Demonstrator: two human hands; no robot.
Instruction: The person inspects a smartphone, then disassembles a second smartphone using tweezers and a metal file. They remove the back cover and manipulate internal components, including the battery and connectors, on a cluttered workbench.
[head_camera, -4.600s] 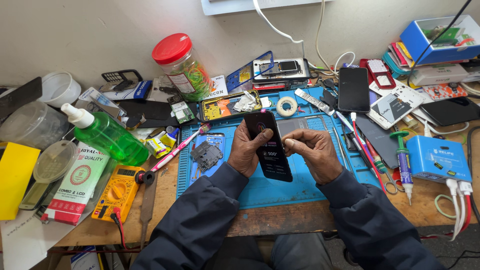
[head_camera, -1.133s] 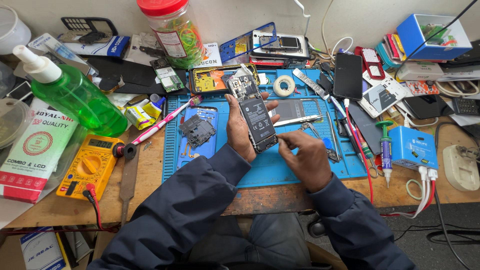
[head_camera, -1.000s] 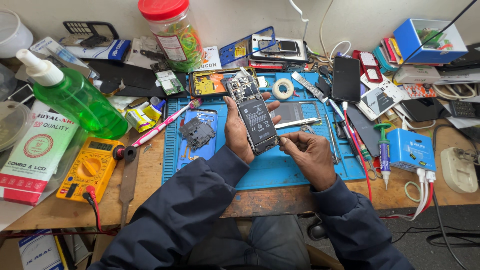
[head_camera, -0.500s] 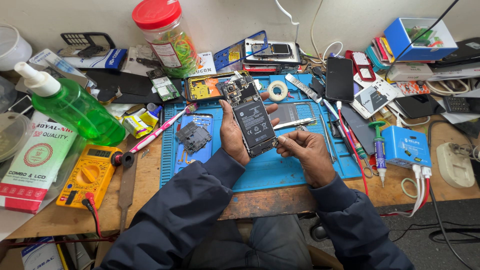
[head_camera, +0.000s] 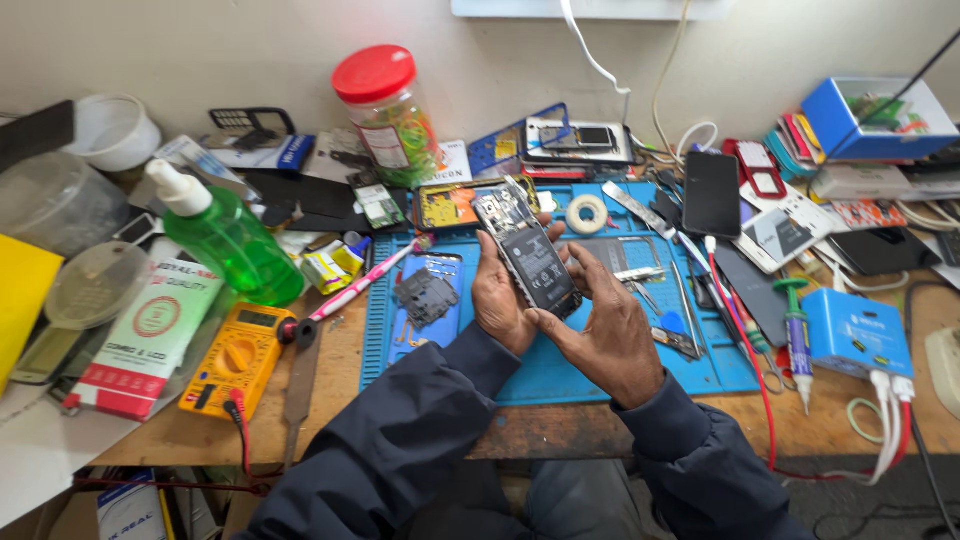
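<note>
Toward the bench's left edge a green spray bottle (head_camera: 232, 246) lies tilted beside a yellow multimeter (head_camera: 238, 358), with a pink-handled tool (head_camera: 362, 286) reaching from there onto the left edge of the blue work mat (head_camera: 560, 372). Over the mat's middle the left hand (head_camera: 500, 298) grips an opened phone (head_camera: 528, 254), its back cover off and its insides facing up, clear of the mat. The right hand (head_camera: 605, 338) cups the phone's lower right side, thumb pressed on its bottom edge; toward the bench's right edge sits a blue box (head_camera: 856, 333).
</note>
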